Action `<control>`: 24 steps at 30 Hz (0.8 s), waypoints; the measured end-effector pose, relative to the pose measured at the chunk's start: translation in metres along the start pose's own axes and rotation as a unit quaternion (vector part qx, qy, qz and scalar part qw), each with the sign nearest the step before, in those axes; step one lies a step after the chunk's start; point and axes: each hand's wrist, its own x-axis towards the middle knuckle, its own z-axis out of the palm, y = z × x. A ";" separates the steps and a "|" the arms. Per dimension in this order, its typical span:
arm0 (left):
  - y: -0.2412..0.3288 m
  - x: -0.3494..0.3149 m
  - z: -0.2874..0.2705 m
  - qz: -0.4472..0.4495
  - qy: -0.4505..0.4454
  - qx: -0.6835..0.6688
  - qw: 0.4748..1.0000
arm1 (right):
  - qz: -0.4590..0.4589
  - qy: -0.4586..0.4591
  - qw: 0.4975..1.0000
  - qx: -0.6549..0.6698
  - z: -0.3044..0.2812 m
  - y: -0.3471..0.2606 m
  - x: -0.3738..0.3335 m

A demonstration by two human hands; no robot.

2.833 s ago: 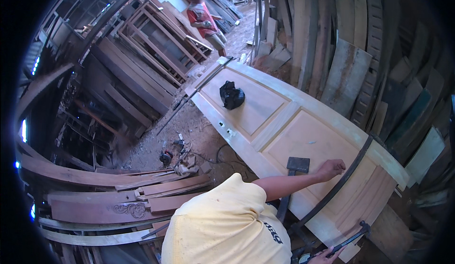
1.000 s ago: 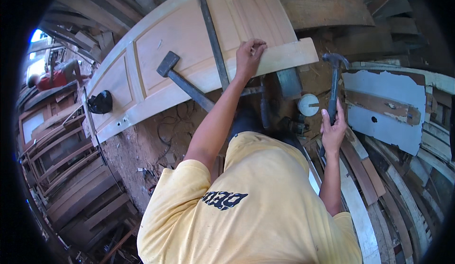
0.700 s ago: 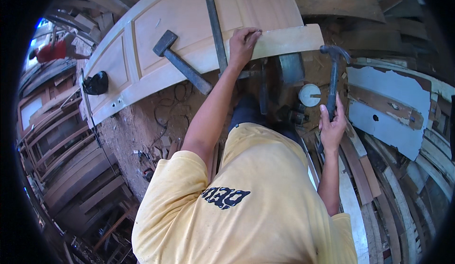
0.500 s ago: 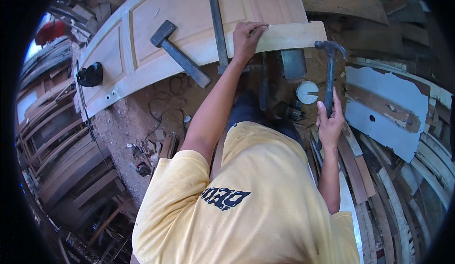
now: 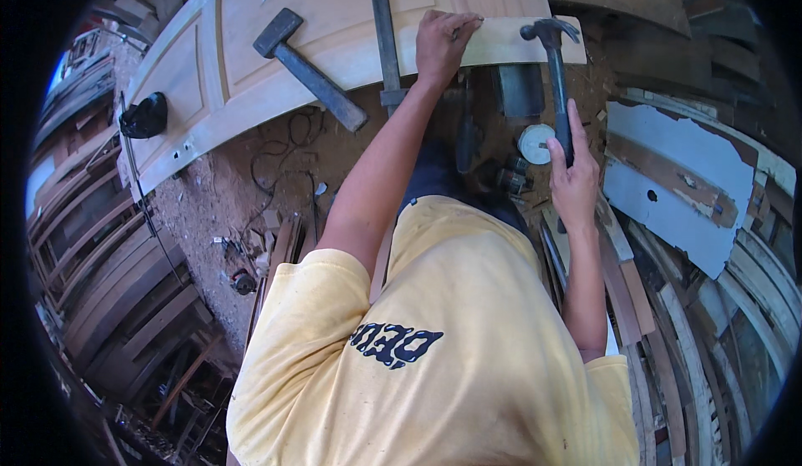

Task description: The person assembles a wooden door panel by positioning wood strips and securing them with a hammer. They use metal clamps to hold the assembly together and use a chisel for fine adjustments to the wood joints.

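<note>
A pale wooden panelled door [image 5: 326, 6] lies flat in front of me. My left hand [image 5: 443, 48] rests at the door's near edge strip, thumb and fingers pinched together; what they hold, if anything, is too small to make out. My right hand [image 5: 576, 178] is wrapped round the handle of a claw hammer [image 5: 555, 73], its index finger stretched along the shaft. The hammer's head is raised over the right end of the strip. Left of my left hand, a long dark metal bar clamp [image 5: 383, 27] crosses the door. Farther left lies a heavy mallet [image 5: 317, 84].
A black bundle [image 5: 144, 116] sits at the door's left end. Below the door's edge are a round white lid [image 5: 535, 143] and a dark power tool [image 5: 512, 179]. A white-faced board [image 5: 668, 178] leans at right. Stacked planks line both sides.
My right hand has lifted the claw hammer up and slightly left, toward the door's edge strip. My left hand keeps its pinch at the strip. The whole view has shifted slightly.
</note>
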 end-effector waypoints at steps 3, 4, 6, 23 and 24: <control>-0.001 -0.001 -0.001 -0.001 -0.011 0.008 1.000 | -0.070 0.018 0.997 -0.008 0.010 -0.001 0.011; -0.002 0.000 0.001 0.012 -0.003 0.013 1.000 | -0.068 0.016 0.997 -0.009 0.013 -0.004 0.015; -0.004 -0.002 0.002 0.024 0.004 0.018 1.000 | -0.099 0.017 0.995 -0.022 0.018 -0.009 0.023; -0.006 -0.006 0.003 0.009 0.006 -0.002 1.000 | -0.120 0.038 0.989 -0.075 0.039 -0.012 0.033; -0.007 -0.004 0.004 0.007 0.008 -0.001 1.000 | -0.141 0.066 0.986 -0.067 0.038 -0.012 0.033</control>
